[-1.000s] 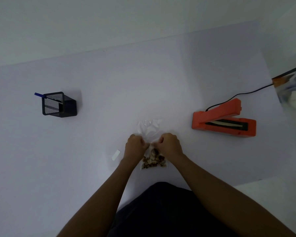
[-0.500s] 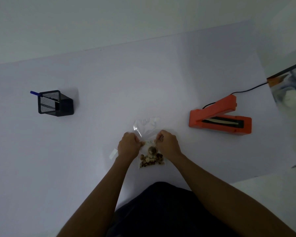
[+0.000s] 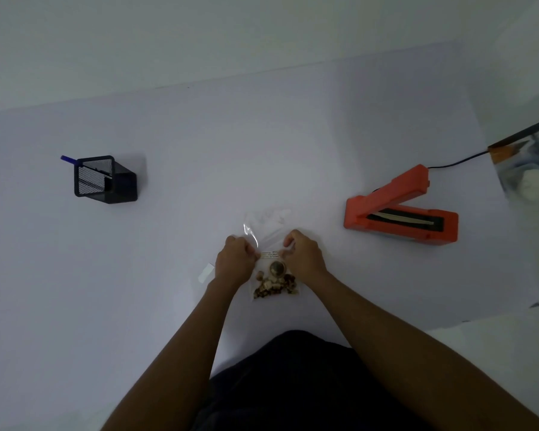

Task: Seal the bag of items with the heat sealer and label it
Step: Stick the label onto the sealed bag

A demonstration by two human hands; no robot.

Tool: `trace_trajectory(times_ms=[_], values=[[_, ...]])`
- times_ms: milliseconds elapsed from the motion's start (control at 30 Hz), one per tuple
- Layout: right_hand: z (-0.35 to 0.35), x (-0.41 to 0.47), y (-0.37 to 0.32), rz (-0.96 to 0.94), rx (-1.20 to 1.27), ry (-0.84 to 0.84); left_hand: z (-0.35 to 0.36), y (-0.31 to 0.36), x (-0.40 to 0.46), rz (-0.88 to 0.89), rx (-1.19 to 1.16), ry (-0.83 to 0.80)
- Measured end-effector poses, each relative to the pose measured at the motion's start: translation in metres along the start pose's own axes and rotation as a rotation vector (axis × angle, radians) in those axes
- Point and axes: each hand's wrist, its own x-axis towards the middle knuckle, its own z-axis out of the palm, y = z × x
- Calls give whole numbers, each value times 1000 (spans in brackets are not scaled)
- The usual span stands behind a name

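Note:
A clear plastic bag (image 3: pixel 269 231) lies on the white table (image 3: pixel 262 144) in front of me, with small brown items (image 3: pixel 274 283) bunched at its near end and a printed white label (image 3: pixel 269 254) across its middle. My left hand (image 3: pixel 235 262) pinches the bag's left edge and my right hand (image 3: pixel 302 255) pinches its right edge, both at the height of the label. The bag's open far end lies crumpled past my fingers. The orange heat sealer (image 3: pixel 402 213) sits to the right with its lid raised, apart from the bag.
A small white strip (image 3: pixel 206 272) lies just left of my left hand. A black mesh pen holder (image 3: pixel 103 180) with a blue pen (image 3: pixel 67 158) stands at the far left. The sealer's black cord (image 3: pixel 455 163) runs right toward a clear container (image 3: pixel 529 163) at the table's edge.
My hands have spread slightly apart along the bag's sides, uncovering the label and more of the items. The camera view has shifted a little; the sealer and pen holder have stayed put.

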Motion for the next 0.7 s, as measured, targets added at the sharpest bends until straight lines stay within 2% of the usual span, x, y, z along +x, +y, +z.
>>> trace_trajectory(times_ms=[233, 533, 700], values=[[3, -1, -7, 2, -32, 18, 10, 8, -6, -10, 51, 93], [6, -2, -4, -27, -68, 56, 9, 7, -1, -55, -2, 92], [-4, -10, 6, -94, 59, 7, 4, -2, -5, -35, -87, 128]])
